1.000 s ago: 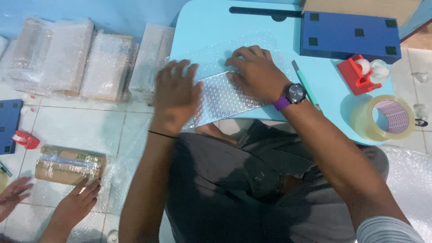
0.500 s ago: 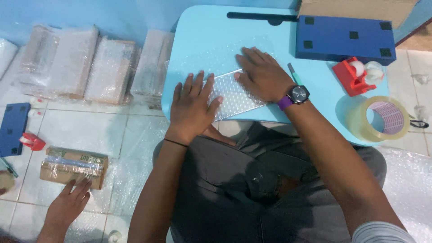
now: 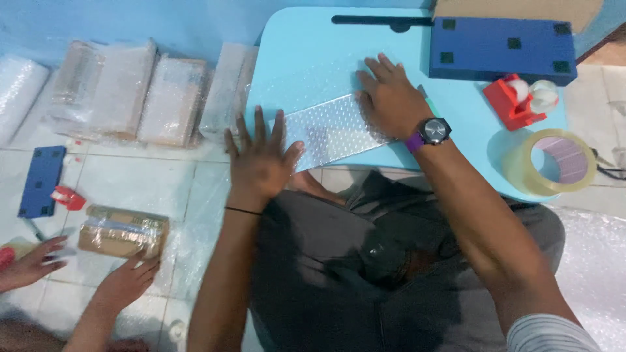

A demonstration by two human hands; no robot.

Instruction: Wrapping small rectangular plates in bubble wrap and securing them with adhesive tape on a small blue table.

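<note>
A strip of clear bubble wrap [image 3: 329, 130] lies flat on the light blue lap table [image 3: 306, 58]. My right hand [image 3: 390, 99], with a watch on a purple strap at the wrist, presses flat on the strip's right end. My left hand [image 3: 261, 160] hovers with fingers spread at the strip's left end, over the table's near left edge. Neither hand grips anything.
On the table stand a dark blue box [image 3: 499, 49], a red tape dispenser [image 3: 515, 99] and a roll of clear tape [image 3: 554, 161]. Wrapped parcels [image 3: 140, 91] line the floor by the wall. Another person's hands [image 3: 124, 280] touch a brown wrapped parcel [image 3: 122, 231] at lower left.
The bubble wrap strip has been smoothed out flat. My left hand slid left and back toward the table edge, lifting off the strip. My right hand stayed on the right end.
</note>
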